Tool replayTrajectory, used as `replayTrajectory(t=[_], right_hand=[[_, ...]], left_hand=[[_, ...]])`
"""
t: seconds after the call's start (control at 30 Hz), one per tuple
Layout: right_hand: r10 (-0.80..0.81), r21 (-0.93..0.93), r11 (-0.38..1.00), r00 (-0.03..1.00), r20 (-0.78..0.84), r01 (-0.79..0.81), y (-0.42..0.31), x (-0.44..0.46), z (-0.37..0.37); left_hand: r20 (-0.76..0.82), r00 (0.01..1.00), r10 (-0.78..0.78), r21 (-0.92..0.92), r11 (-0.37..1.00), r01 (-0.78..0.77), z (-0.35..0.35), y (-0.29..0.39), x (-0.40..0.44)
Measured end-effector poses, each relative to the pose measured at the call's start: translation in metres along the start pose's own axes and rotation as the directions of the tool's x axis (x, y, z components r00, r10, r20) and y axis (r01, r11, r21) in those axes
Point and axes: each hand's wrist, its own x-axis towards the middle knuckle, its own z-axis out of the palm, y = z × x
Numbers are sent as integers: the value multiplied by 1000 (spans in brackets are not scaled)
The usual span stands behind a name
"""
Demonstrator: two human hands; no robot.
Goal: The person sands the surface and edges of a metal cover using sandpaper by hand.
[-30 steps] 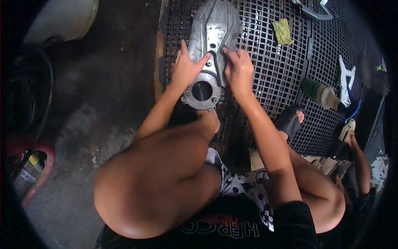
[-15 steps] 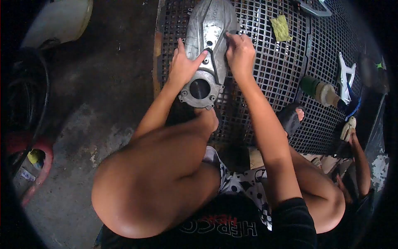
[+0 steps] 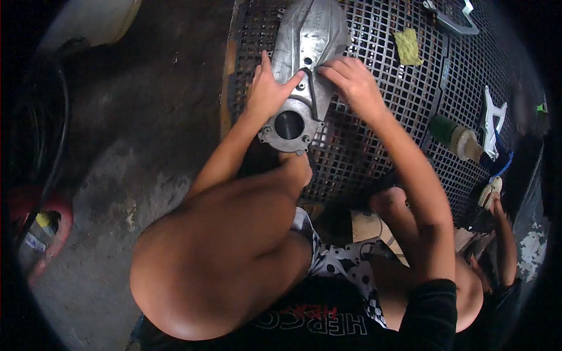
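A grey metal engine cover [image 3: 313, 36], long and rounded at its far end, lies in front of me with a round opening in its near end. My left hand [image 3: 269, 92] grips its left side, the fingers stretched along the edge and the thumb on top near a raised rib. On the right part of the cover, my right hand [image 3: 357, 88] presses with bent fingers drawn together. Whether a small thing sits under those fingertips is hidden. My foot [image 3: 297, 169] is close to the near end of the cover.
Black grid matting [image 3: 374, 111] lies under the cover. On it are a yellow piece of sheet [image 3: 408, 47], a green-and-cream bottle [image 3: 453, 134], a white bracket [image 3: 493, 120] and a grey metal handle [image 3: 453, 20]. Another person's arm [image 3: 504, 240] shows at right.
My right hand has moved nearer to me and inward along the cover's right part, its elbow swinging outward. The view has shifted slightly. My left hand keeps its place on the cover.
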Motion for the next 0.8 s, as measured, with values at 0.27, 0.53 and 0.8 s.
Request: replayTrajectory(t=[0.27,0.53,0.8], right_hand=[[-370,70,929,921,122,364,34,22,-18],[-470,65,882,873,131,466,34,33,-17],[-330,-6,943,937,112,332,43,30,-13]], left_hand=[[16,1000,1,-11,1000,-1,-2,0,-2],[2,1000,-3,-26,1000,3,-1,0,-4],[-9,1000,14,-29,999,-14,-1,-1,-3]])
